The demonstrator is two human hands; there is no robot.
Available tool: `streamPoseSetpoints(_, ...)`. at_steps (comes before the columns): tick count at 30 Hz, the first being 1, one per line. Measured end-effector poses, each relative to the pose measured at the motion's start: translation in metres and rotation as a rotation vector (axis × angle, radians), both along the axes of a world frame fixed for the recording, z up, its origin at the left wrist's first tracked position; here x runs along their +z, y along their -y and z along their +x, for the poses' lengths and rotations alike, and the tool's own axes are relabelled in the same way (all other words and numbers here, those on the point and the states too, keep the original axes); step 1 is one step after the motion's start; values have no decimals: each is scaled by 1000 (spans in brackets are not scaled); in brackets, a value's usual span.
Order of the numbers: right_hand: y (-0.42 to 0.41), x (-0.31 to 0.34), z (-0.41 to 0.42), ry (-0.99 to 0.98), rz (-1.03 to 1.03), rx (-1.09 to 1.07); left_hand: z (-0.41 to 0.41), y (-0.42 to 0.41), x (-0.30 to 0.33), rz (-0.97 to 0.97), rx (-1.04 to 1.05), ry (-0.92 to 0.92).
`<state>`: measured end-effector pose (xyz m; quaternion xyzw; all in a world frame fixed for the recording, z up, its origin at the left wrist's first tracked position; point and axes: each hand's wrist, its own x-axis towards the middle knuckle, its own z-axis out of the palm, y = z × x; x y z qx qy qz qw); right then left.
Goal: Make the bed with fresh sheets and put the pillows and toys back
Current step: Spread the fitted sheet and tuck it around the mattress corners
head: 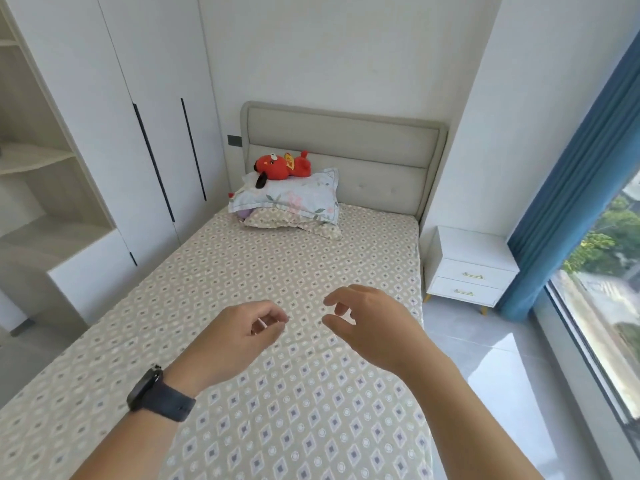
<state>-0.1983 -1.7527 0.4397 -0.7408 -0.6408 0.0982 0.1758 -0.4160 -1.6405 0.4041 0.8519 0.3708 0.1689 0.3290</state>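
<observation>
Fingers (pixel 273 318) of the left hand (pixel 239 336) are curled loosely around nothing; the right hand (pixel 369 327) is held half-spread, also empty, above the diamond-printed sheet (pixel 242 271). Two soft pillows (pixel 287 206) are stacked at upper centre, topped by one red plush toy (pixel 280 165).

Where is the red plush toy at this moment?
In the head view, the red plush toy lies on top of the floral pillow, at the left side of the bed's head end, just in front of the grey headboard.
</observation>
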Motion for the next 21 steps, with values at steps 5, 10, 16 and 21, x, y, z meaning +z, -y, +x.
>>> streamPoseSetpoints(5,2,-1,2,-15,21,-7,-1,-3,2,0,-16,-19)
streamPoseSetpoints(10,-15,-2,-8,-12,14,67,-9,5,14,-13,16,-9)
streamPoseSetpoints(16,-38,-10,-41,-54,36,154,-45,-8,17,7,61,-27)
streamPoseSetpoints(21,-80,-23,-81,-52,7,199,-94,-38,5,-6,103,-45)
